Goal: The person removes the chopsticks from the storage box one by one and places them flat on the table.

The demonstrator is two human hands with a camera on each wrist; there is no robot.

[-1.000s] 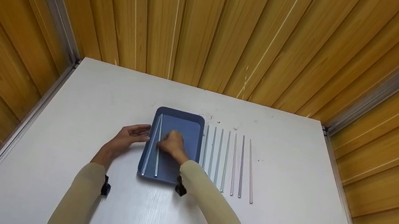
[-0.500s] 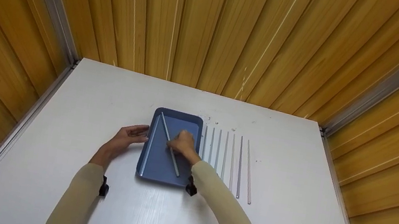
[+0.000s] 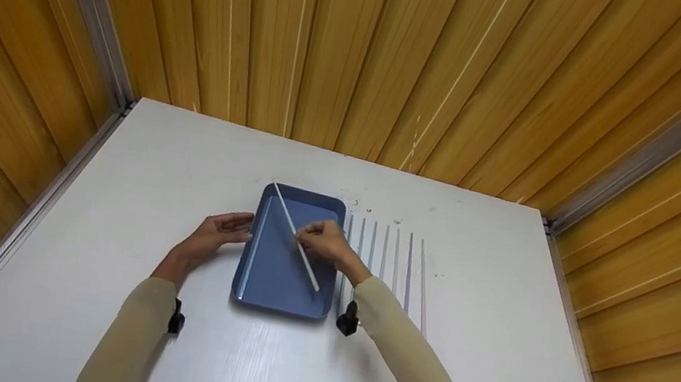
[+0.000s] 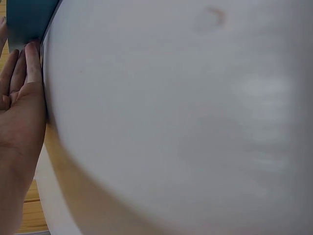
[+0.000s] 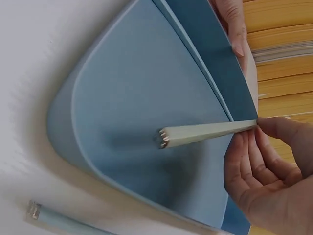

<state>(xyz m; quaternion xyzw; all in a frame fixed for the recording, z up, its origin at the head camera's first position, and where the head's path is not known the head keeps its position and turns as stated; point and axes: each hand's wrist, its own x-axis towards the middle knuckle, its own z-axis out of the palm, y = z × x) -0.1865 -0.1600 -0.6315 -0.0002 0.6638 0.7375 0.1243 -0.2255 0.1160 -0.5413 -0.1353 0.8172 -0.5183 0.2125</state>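
Note:
My right hand point(image 3: 328, 243) pinches a pale green chopstick point(image 3: 306, 261) between thumb and fingers, holding it slanted above the blue tray point(image 3: 272, 287). In the right wrist view, the silvery end of this chopstick point(image 5: 195, 133) hangs over the tray floor, with a shadow beneath it. Another chopstick point(image 3: 257, 246) lies inside along the tray's left wall. My left hand point(image 3: 211, 240) rests against the outside of that wall, fingers extended. The left wrist view shows these fingers point(image 4: 33, 66) touching the tray's side point(image 4: 30, 19).
Several pastel chopsticks point(image 3: 410, 265) lie side by side on the white table point(image 3: 486, 312), right of the tray; my right forearm covers their near ends. Small specks sit behind the tray. Wood-patterned walls point(image 3: 337, 45) enclose the table.
My right hand has moved right and risen, lifting the chopstick from beside the other one in the tray. Its near end has swung right. My left hand stays in place.

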